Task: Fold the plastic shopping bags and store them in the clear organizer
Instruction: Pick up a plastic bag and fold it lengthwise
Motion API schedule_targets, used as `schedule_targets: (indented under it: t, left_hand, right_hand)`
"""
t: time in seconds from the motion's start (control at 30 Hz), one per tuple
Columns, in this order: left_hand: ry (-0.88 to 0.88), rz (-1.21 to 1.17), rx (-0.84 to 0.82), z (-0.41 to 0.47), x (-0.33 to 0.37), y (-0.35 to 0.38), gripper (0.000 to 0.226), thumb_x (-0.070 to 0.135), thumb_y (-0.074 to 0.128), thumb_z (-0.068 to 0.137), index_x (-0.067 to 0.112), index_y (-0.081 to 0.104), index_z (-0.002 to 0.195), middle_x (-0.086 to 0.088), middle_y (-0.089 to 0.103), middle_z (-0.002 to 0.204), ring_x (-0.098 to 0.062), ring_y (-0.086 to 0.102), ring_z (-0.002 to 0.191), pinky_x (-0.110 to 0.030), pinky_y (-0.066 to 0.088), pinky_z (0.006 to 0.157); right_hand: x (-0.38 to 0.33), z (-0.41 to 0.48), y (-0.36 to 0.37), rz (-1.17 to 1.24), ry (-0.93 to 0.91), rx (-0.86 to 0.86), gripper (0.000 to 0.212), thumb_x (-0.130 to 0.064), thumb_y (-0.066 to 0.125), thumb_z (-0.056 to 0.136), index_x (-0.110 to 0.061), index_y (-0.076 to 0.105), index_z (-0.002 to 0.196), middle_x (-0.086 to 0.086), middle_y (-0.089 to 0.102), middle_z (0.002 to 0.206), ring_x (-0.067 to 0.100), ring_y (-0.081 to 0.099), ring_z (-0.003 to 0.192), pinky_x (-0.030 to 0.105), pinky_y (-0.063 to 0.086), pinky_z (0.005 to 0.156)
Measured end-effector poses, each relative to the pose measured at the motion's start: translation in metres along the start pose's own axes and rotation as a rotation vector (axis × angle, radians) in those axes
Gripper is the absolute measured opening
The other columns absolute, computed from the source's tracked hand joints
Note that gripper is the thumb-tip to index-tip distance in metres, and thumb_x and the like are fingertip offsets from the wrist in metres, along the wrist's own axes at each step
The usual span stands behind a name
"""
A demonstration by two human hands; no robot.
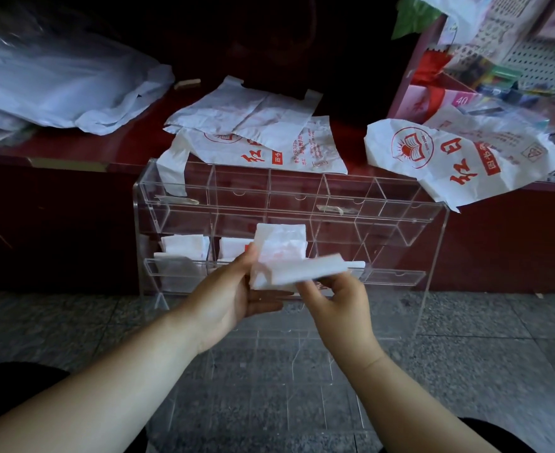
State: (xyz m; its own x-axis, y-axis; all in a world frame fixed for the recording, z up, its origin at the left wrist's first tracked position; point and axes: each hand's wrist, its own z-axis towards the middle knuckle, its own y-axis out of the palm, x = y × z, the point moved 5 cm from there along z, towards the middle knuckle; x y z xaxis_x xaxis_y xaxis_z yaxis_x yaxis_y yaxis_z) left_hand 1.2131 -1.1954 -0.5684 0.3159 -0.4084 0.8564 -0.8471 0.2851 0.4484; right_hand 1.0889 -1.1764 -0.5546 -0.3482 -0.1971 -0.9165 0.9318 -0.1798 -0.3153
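Against the red counter stands the clear organizer, straight beyond the folded bag that my left hand and right hand both pinch, its length crosswise.

Dim overall; far centre sinks to near black. Light soft, no hard shadows. White printed plastic bags read brightest on the dark red surface. Folded white plastic bag slightly motion-blurred. Edges bend and smear, worst far right.

A shop: red counter strewn with printed shopping bags, pegboard of packaged goods, price tag.
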Motion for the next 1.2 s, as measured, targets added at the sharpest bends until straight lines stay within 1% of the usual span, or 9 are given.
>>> schedule_targets:
  t: [0.07,0.2,0.3,0.37,0.47,0.6,0.73,0.87,1.2]
  left_hand:
    - [0.000,0.011,0.005,0.001,-0.003,0.001,0.050,0.047,0.043,0.071,0.020,0.061,0.109,-0.008,0.070,0.101,-0.016,0.068,0.081,-0.024,0.055,0.064]
    - [0.028,0.011,0.010,0.001,-0.003,0.000,0.052,0.052,0.040,0.070,0.022,0.062,0.106,-0.006,0.071,0.099,-0.014,0.069,0.081,-0.025,0.056,0.064]
    - [0.120,0.065,-0.051,-0.004,0.003,0.005,0.060,0.070,0.063,0.056,0.024,0.071,0.095,-0.003,0.072,0.101,-0.012,0.069,0.090,-0.022,0.055,0.068]
    - [0.197,0.214,-0.063,-0.007,0.003,0.008,0.050,0.051,0.078,0.056,0.023,0.069,0.097,0.002,0.072,0.100,-0.012,0.066,0.098,-0.019,0.051,0.077]
    - [0.182,0.238,0.269,-0.001,-0.001,-0.009,0.012,0.026,0.066,0.077,0.015,0.066,0.083,0.003,0.073,0.082,-0.017,0.066,0.088,-0.031,0.050,0.085]
    - [0.117,0.153,0.247,0.002,0.000,-0.009,0.016,0.014,0.051,0.088,0.013,0.066,0.083,0.002,0.072,0.082,-0.015,0.065,0.086,-0.028,0.050,0.085]
    - [-0.002,0.250,0.103,-0.003,-0.008,0.000,0.016,0.012,0.050,0.088,0.009,0.065,0.081,0.001,0.071,0.069,-0.008,0.067,0.063,-0.021,0.054,0.053]
    - [-0.042,0.410,0.066,-0.006,-0.013,0.003,0.007,0.009,0.058,0.083,0.010,0.065,0.082,0.002,0.069,0.067,-0.005,0.064,0.057,-0.018,0.047,0.046]
    - [0.125,-0.025,0.309,0.002,0.005,-0.015,0.012,0.005,0.053,0.084,0.009,0.061,0.077,0.003,0.071,0.066,-0.012,0.066,0.065,-0.027,0.055,0.060]
  right_hand:
    - [0.004,0.000,-0.002,0.073,0.073,0.012,0.030,-0.009,0.064,0.082,-0.022,0.052,0.059,-0.020,0.055,0.053,-0.002,0.050,0.057,0.009,0.037,0.058]
    - [0.005,0.002,-0.004,0.089,0.133,0.017,0.035,-0.010,0.061,0.084,-0.013,0.042,0.055,-0.015,0.044,0.042,0.000,0.041,0.045,0.010,0.031,0.047]
    - [0.005,0.002,-0.003,0.066,0.112,0.002,0.032,-0.011,0.062,0.084,-0.008,0.043,0.058,-0.012,0.040,0.042,0.003,0.036,0.044,0.011,0.028,0.046]
    - [0.002,0.001,0.000,0.036,0.091,-0.027,0.029,-0.010,0.062,0.083,-0.008,0.046,0.060,-0.011,0.042,0.044,0.004,0.038,0.045,0.011,0.030,0.047]
    - [-0.004,-0.002,0.005,0.081,0.075,-0.091,0.017,-0.009,0.061,0.085,-0.015,0.055,0.070,-0.008,0.052,0.059,0.002,0.046,0.053,0.012,0.035,0.051]
    - [0.000,0.000,0.002,0.135,0.150,-0.020,0.019,-0.013,0.062,0.084,-0.027,0.050,0.084,-0.005,0.052,0.077,0.003,0.046,0.061,0.012,0.041,0.056]
    - [0.004,0.001,0.007,0.247,0.337,-0.175,0.002,-0.020,0.059,0.086,-0.021,0.057,0.085,-0.003,0.058,0.078,0.007,0.053,0.068,0.014,0.042,0.054]
    - [0.008,0.000,0.005,0.324,0.421,-0.126,0.017,-0.014,0.058,0.087,-0.013,0.061,0.071,-0.002,0.063,0.066,0.011,0.058,0.063,0.020,0.048,0.057]
    - [0.014,0.005,-0.003,0.752,0.522,0.027,0.013,-0.002,0.051,0.088,-0.007,0.059,0.079,0.000,0.065,0.061,0.010,0.063,0.056,0.023,0.054,0.053]
